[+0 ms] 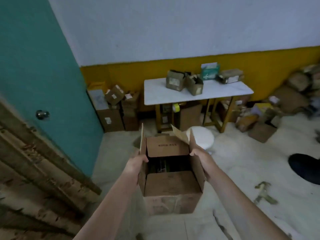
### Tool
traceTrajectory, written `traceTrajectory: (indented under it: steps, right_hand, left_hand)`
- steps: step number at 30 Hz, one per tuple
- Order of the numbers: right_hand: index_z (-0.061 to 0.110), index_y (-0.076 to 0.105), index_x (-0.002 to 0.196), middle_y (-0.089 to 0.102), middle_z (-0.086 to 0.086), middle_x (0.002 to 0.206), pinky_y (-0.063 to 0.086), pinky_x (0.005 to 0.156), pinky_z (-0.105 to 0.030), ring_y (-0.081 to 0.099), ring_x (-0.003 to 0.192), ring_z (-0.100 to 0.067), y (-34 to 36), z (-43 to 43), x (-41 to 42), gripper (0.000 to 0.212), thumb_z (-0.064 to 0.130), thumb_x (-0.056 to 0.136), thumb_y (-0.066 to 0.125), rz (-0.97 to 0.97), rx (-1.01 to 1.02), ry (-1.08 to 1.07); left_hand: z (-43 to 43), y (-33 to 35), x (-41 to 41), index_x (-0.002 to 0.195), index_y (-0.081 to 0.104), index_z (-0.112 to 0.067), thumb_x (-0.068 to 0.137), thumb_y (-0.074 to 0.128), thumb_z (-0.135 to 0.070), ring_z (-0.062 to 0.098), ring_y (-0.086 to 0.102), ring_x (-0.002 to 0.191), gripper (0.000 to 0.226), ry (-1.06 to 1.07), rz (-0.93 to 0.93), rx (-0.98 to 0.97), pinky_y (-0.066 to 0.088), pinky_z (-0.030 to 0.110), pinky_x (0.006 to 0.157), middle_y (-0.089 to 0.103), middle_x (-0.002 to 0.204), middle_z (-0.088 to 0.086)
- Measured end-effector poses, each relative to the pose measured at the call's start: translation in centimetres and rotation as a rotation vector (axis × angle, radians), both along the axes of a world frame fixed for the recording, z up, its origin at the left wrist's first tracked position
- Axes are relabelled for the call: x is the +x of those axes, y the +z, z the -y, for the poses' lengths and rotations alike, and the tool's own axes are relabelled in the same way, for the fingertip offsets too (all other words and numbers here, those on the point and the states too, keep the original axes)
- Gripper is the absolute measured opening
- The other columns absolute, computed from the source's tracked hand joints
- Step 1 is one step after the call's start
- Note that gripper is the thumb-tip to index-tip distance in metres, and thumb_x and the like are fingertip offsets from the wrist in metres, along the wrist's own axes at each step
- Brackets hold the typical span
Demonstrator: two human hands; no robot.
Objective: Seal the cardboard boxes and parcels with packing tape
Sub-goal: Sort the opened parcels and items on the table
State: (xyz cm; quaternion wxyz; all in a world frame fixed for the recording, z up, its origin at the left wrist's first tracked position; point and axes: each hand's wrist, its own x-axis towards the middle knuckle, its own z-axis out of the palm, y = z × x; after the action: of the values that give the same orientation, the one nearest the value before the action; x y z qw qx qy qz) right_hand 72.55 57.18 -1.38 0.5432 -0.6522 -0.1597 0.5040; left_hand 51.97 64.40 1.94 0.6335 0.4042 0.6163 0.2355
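An open brown cardboard box (170, 184) is held in front of me above the floor, its four top flaps unsealed and dark contents showing inside. My left hand (136, 164) grips the box's left wall, thumb over the rim. My right hand (199, 154) grips the right wall near the upright right flap. A yellowish roll of tape (176, 107) sits under the white table (223, 92). Several small cardboard boxes (174, 80) stand on that table.
A white round stool (202, 138) stands just beyond the held box. Stacked cartons (112, 110) line the yellow wall at left; a heap of parcels (285, 101) fills the right corner. A teal door (43, 75) and wooden frame are at left. A dark shape (304, 168) lies on the floor at right.
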Motion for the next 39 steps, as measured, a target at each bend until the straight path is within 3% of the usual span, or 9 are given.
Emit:
traceTrajectory:
  steps: [3,8,13,16,22,28,32,35,39]
  right_hand:
    - [0.011,0.060,0.099,0.057,-0.011,0.091,0.042,0.065,-0.032,0.057,0.084,-0.026,0.3,0.7,1.8,0.018,0.011,0.085,0.049,-0.040,0.024,-0.084]
    - [0.008,0.060,0.121,0.059,-0.015,0.100,0.047,0.070,-0.034,0.060,0.090,-0.032,0.1,2.3,4.5,0.044,0.012,0.079,0.050,-0.052,0.095,-0.250]
    - [0.013,0.064,0.109,0.064,-0.005,0.083,0.047,0.053,-0.022,0.060,0.075,-0.019,-0.1,4.3,8.3,0.035,-0.001,0.089,0.039,0.004,0.133,-0.357]
    - [0.014,0.064,0.113,0.061,-0.008,0.086,0.048,0.059,-0.024,0.059,0.075,-0.018,-0.3,5.2,11.2,0.038,-0.001,0.089,0.039,0.038,0.125,-0.415]
    - [0.014,0.066,0.109,0.059,-0.014,0.103,0.050,0.082,-0.048,0.057,0.093,-0.030,-1.1,6.6,19.1,0.033,0.003,0.085,0.046,0.061,0.101,-0.499]
    - [0.012,0.062,0.114,0.057,-0.015,0.107,0.046,0.072,-0.033,0.056,0.094,-0.028,-1.7,7.1,28.7,0.037,0.002,0.083,0.044,0.039,0.131,-0.526]
    - [0.012,0.061,0.115,0.058,-0.013,0.100,0.048,0.062,-0.027,0.057,0.086,-0.023,-1.2,7.0,34.5,0.038,-0.001,0.087,0.039,0.042,0.153,-0.512]
    - [0.014,0.062,0.104,0.057,-0.007,0.089,0.046,0.050,-0.019,0.055,0.075,-0.018,-0.6,6.8,38.3,0.033,-0.003,0.089,0.039,0.036,0.161,-0.534]
    - [0.014,0.061,0.109,0.057,-0.006,0.086,0.046,0.049,-0.018,0.055,0.074,-0.017,-0.3,5.5,42.4,0.035,-0.003,0.089,0.038,0.017,0.177,-0.532]
  left_hand:
    - [-2.0,0.0,2.8,0.118,0.055,-0.016,0.090,0.050,-0.001,0.026,0.055,0.083,0.033,-0.124,0.047,0.009,0.043,0.033,0.064,0.058,0.091,0.007]
    - [-4.6,-0.1,8.0,0.129,0.057,-0.017,0.089,0.051,-0.002,0.028,0.057,0.093,0.043,-0.322,0.057,0.070,0.046,0.039,0.080,0.062,0.106,0.010]
    - [-5.4,-0.6,13.8,0.129,0.054,-0.019,0.091,0.053,-0.006,0.022,0.055,0.086,0.040,-0.462,0.062,0.082,0.042,0.032,0.064,0.059,0.097,0.005]
    - [-4.9,-0.6,17.7,0.120,0.055,-0.017,0.093,0.052,-0.004,0.017,0.052,0.077,0.030,-0.506,0.055,0.082,0.038,0.030,0.058,0.055,0.088,0.002]
    - [-4.0,-1.0,26.8,0.108,0.059,-0.017,0.093,0.054,-0.008,0.020,0.056,0.078,0.018,-0.547,0.023,0.083,0.037,0.030,0.057,0.059,0.089,0.007]
    - [-3.5,-1.2,36.8,0.112,0.059,-0.020,0.092,0.052,-0.007,0.023,0.061,0.089,0.024,-0.611,0.026,0.068,0.045,0.033,0.061,0.063,0.097,0.007]
    - [-3.4,-0.6,42.4,0.094,0.055,-0.030,0.094,0.050,-0.004,0.019,0.058,0.084,0.027,-0.627,0.046,0.078,0.043,0.031,0.060,0.061,0.092,0.002]
    - [-3.8,-0.5,46.2,0.102,0.058,-0.026,0.095,0.049,-0.004,0.020,0.060,0.082,0.024,-0.602,0.049,0.059,0.043,0.031,0.060,0.063,0.091,0.004]
    - [-5.3,-0.8,50.5,0.114,0.059,-0.021,0.095,0.048,-0.003,0.023,0.061,0.085,0.028,-0.589,0.073,0.034,0.045,0.032,0.061,0.065,0.094,0.007]
